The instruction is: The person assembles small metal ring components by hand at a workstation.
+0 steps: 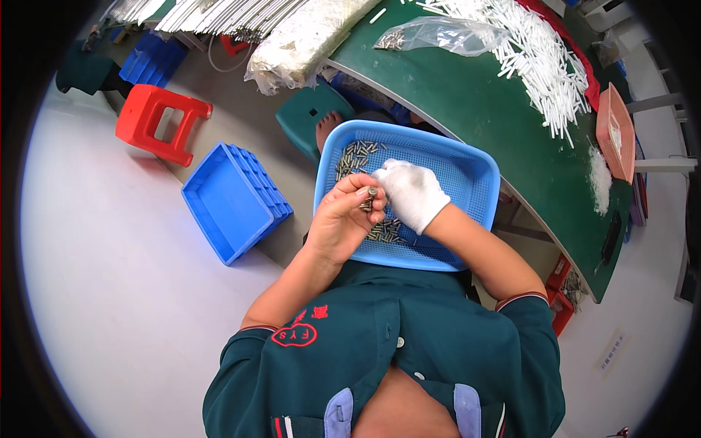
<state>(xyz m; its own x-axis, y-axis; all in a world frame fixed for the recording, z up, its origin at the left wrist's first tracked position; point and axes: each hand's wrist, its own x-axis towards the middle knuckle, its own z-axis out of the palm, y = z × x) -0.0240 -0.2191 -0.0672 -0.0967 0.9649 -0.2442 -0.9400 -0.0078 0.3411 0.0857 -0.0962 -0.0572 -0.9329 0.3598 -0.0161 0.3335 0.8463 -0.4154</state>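
A light blue perforated plastic basket (478, 171) rests at my lap. Small cylindrical metal pieces (355, 155) lie loose along its left side, and more are near its front. My left hand (337, 223), bare, is closed around several of these metal cylinders (372, 192), one of them standing up between thumb and forefinger. Close beside it, over the basket, my right hand (415, 193) wears a white glove. Its fingers are curled together by the left fingertips. Whatever the gloved fingers hold, if anything, is hidden.
A green table (445, 80) curves along the right, bearing many white sticks (544, 73), a clear bag (453, 35) and a pink basket (613, 135). On the left are stacked blue crates (230, 204) and a red stool (161, 124). Someone's foot (328, 130) shows beyond my basket.
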